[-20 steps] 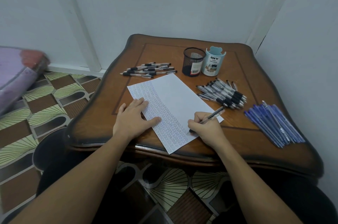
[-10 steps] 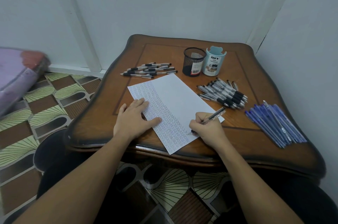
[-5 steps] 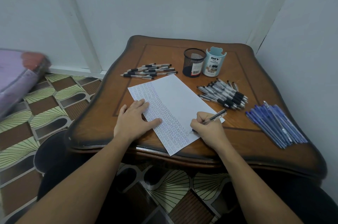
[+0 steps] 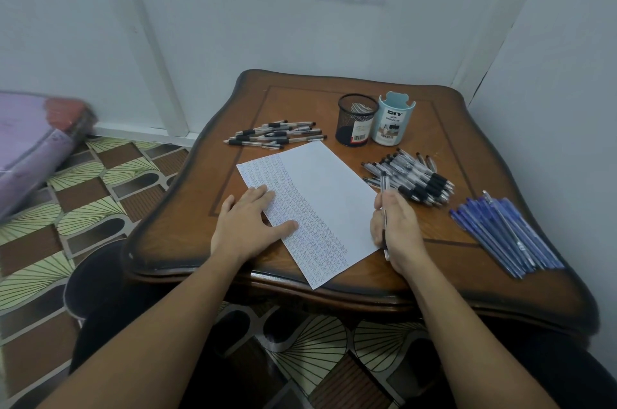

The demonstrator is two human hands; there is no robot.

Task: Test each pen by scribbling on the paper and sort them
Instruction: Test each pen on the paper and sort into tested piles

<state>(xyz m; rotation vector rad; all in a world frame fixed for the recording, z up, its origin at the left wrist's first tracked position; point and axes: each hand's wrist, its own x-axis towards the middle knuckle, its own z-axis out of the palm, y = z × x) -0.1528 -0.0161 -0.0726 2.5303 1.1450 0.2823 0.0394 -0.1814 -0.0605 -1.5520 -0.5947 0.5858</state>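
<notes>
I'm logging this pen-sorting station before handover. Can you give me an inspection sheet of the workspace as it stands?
Surface: wooden table; the paper lies on it at an angle, with scribble rows down its left strip.
Job's things: far pile of clear black-grip pens beyond the paper; right pile of the same kind beside it; blue pens heaped near the right edge.
Clutter: black mesh cup and light blue organiser side by side at the back.
Hands: left hand flat on the paper; right hand grips a clear pen at the paper's right edge.
Cables: nothing seen.
Surroundings: white walls, patterned floor, purple bundle at left.
</notes>
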